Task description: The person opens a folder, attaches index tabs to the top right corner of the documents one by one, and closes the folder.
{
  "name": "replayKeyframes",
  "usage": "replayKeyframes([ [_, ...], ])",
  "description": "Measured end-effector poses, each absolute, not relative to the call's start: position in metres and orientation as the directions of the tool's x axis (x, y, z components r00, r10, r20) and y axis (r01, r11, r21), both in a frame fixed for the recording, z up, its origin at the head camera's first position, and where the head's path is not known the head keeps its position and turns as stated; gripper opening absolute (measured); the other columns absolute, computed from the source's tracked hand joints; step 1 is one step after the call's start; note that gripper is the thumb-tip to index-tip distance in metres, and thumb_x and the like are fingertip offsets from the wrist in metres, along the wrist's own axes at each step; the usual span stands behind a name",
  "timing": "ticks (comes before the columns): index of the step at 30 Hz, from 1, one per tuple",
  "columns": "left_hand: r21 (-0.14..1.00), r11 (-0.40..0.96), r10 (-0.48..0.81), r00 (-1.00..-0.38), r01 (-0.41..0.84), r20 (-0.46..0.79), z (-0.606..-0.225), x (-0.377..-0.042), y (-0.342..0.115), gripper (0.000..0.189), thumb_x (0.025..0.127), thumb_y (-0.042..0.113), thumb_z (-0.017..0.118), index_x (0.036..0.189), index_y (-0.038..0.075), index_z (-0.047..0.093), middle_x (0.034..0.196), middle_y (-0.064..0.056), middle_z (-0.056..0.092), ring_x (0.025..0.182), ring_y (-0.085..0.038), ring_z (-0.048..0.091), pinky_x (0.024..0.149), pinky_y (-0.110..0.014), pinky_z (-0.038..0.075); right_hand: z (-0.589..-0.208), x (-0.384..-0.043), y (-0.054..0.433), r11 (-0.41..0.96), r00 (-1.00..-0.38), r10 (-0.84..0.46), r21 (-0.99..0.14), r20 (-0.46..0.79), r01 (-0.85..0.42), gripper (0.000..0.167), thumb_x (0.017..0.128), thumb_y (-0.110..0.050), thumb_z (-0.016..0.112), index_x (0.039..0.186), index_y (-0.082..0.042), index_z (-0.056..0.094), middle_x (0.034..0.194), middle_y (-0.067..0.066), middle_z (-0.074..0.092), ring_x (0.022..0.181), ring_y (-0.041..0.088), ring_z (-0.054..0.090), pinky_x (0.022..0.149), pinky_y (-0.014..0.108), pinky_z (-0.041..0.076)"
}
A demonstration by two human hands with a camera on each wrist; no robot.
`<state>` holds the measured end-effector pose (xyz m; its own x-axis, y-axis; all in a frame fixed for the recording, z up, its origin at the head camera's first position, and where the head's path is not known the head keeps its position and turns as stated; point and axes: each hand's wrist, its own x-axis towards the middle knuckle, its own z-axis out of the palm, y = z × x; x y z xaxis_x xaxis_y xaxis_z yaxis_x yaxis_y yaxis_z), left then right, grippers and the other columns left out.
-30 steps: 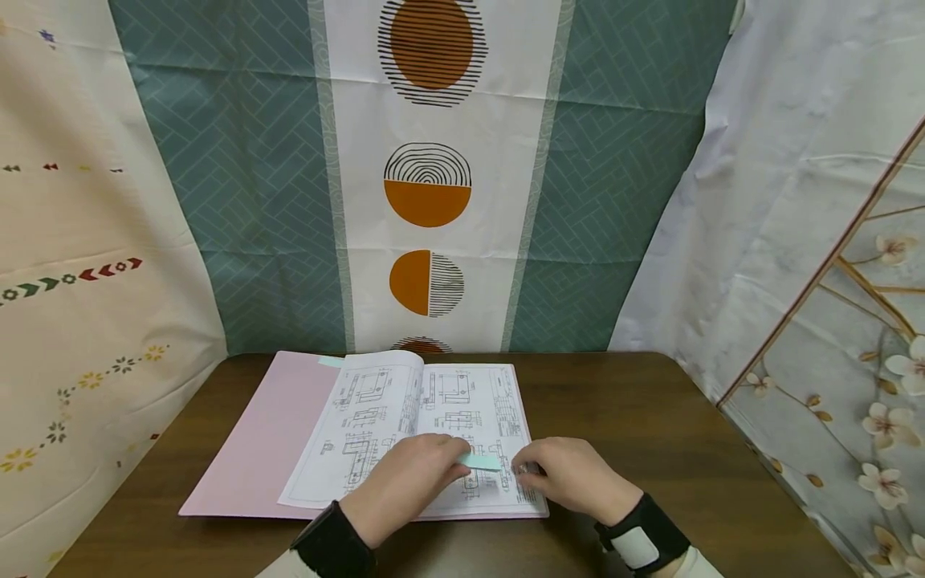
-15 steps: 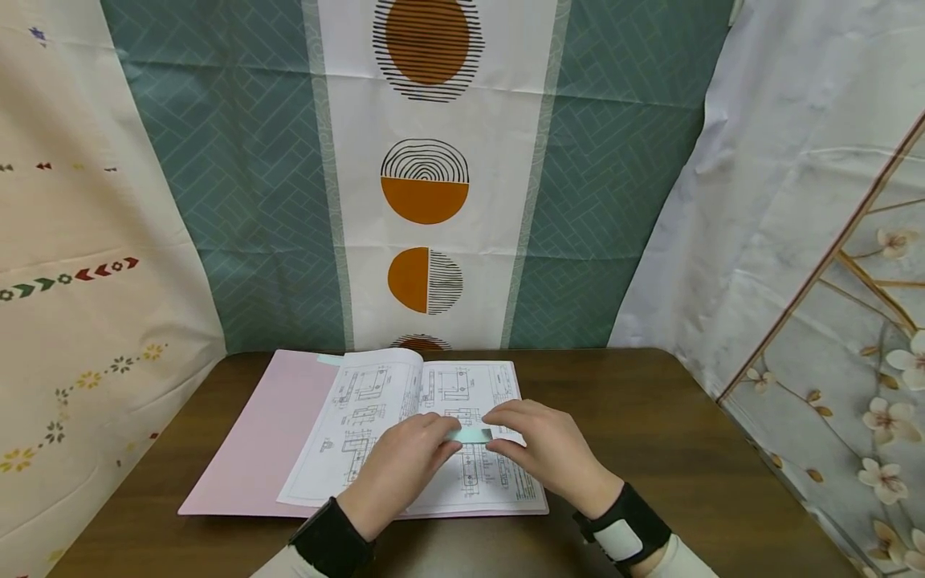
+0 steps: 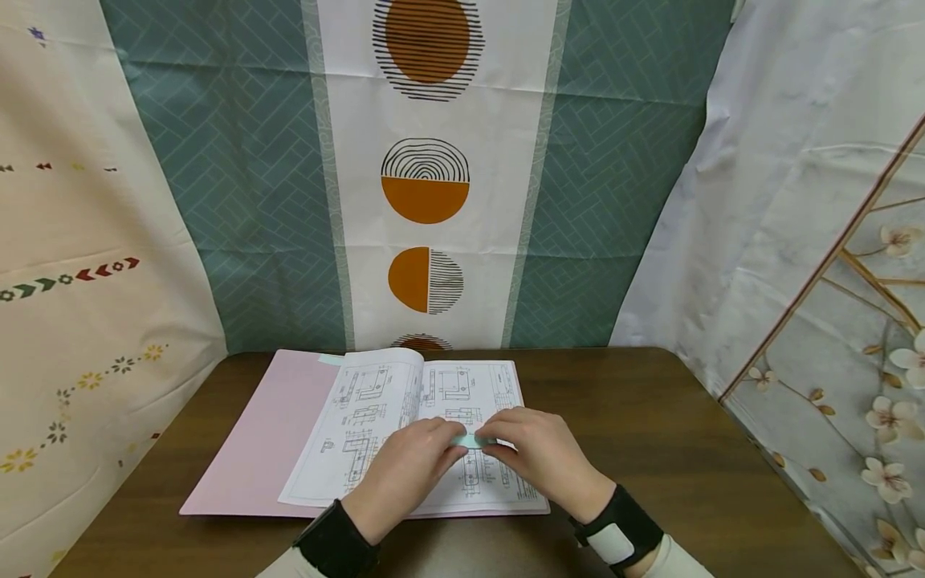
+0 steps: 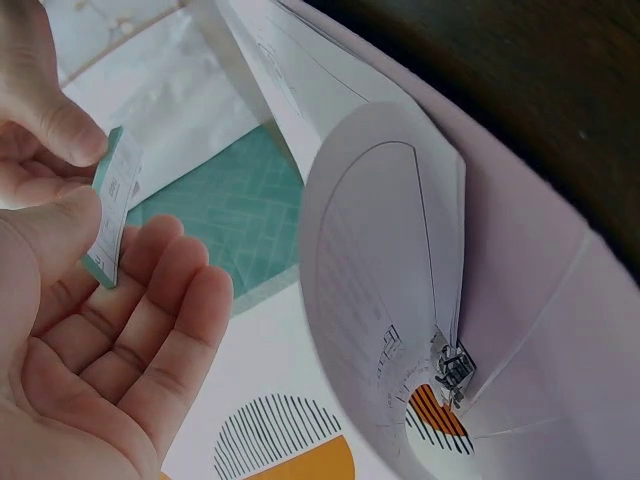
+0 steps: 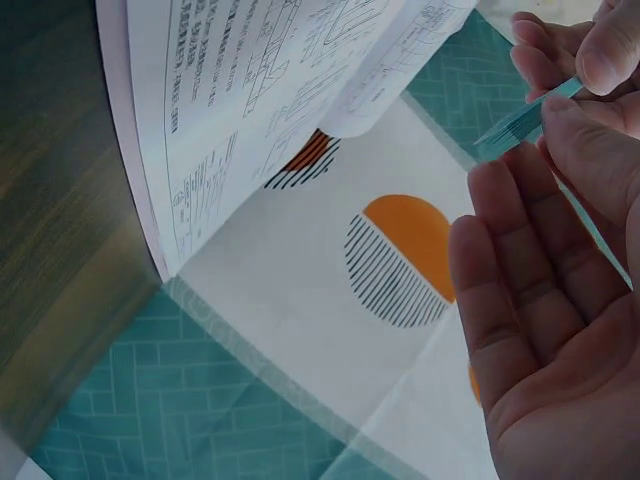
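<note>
A small pale green strip (image 3: pixel 470 441), like a paper label, is held level above the right page of an open stack of drawings (image 3: pixel 499 389). My left hand (image 3: pixel 405 466) pinches its left end between thumb and fingertips. At the other end, my right hand (image 3: pixel 545 457) pinches it the same way. Seen from the left wrist, the strip (image 4: pixel 119 190) has a white printed face with green edges. The drawings lie in an open pink folder (image 3: pixel 246 457), and a metal clip (image 4: pixel 453 368) shows at their fold in that view.
Another pale green piece (image 3: pixel 331 360) sits at the folder's top edge. A brown wooden table (image 3: pixel 614 417) carries everything. Patterned cloths hang behind (image 3: pixel 289 201) and at both sides, the right one (image 3: pixel 795 241) white with flowers.
My right hand has come up and left from the page's right edge and has taken the strip's free end. The left hand has shifted slightly up and left with the strip.
</note>
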<state>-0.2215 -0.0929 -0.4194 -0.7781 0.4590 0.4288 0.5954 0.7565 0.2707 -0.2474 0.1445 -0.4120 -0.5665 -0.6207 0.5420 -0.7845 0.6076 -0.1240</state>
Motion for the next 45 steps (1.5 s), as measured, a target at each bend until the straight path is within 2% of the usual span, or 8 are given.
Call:
replayKeyframes([
  [5,0.280,0.757,0.462,-0.786,0.591,0.411,-0.4197,-0.2215,-0.0919,0.021,0.101,0.027,0.083,0.116,0.013,0.078,0.104,0.002,0.078,0.090,-0.013,0.071,0.081,-0.034,0.062,-0.4134,-0.2466,0.1460,0.593,-0.546,-0.639,-0.105,0.541,-0.798,0.025,0.087,-0.013,0.095,0.110,-0.019,0.087,0.104,-0.009,0.083,0.094,0.008,0.078,0.083,0.031,0.064],
  [13,0.293,0.759,0.458,-0.797,0.581,0.394,-0.4205,-0.2221,-0.0904,0.020,0.102,0.026,0.082,0.117,0.013,0.080,0.105,0.002,0.079,0.091,-0.013,0.072,0.083,-0.036,0.062,-0.4142,-0.2488,0.1471,0.568,-0.464,-0.679,0.006,0.569,-0.823,0.029,0.081,-0.012,0.100,0.106,-0.019,0.088,0.099,-0.009,0.083,0.089,0.008,0.079,0.081,0.028,0.063],
  [27,0.289,0.750,0.478,-0.789,0.596,0.386,-0.4241,-0.2202,-0.0902,0.018,0.103,0.026,0.081,0.115,0.013,0.079,0.107,0.002,0.079,0.095,-0.012,0.072,0.084,-0.034,0.061,-0.4133,-0.2471,0.1465,0.578,-0.465,-0.674,0.018,0.573,-0.816,0.030,0.078,-0.012,0.102,0.104,-0.020,0.088,0.097,-0.009,0.083,0.087,0.009,0.078,0.082,0.029,0.063],
  [37,0.270,0.744,0.490,-0.774,0.611,0.400,-0.4243,-0.2215,-0.0907,0.019,0.102,0.025,0.083,0.116,0.012,0.079,0.106,0.002,0.078,0.092,-0.011,0.071,0.082,-0.032,0.061,-0.4127,-0.2500,0.1478,0.556,-0.479,-0.649,-0.062,0.591,-0.829,0.026,0.084,-0.007,0.097,0.104,-0.020,0.087,0.099,-0.010,0.082,0.089,0.006,0.077,0.081,0.027,0.063],
  [45,0.269,0.749,0.485,-0.778,0.605,0.400,-0.4236,-0.2206,-0.0900,0.017,0.103,0.025,0.081,0.114,0.013,0.079,0.103,0.003,0.077,0.088,-0.009,0.068,0.079,-0.031,0.060,-0.4135,-0.2519,0.1484,0.564,-0.439,-0.663,0.019,0.607,-0.826,0.030,0.082,-0.006,0.098,0.106,-0.020,0.087,0.100,-0.010,0.081,0.091,0.008,0.076,0.083,0.029,0.063],
])
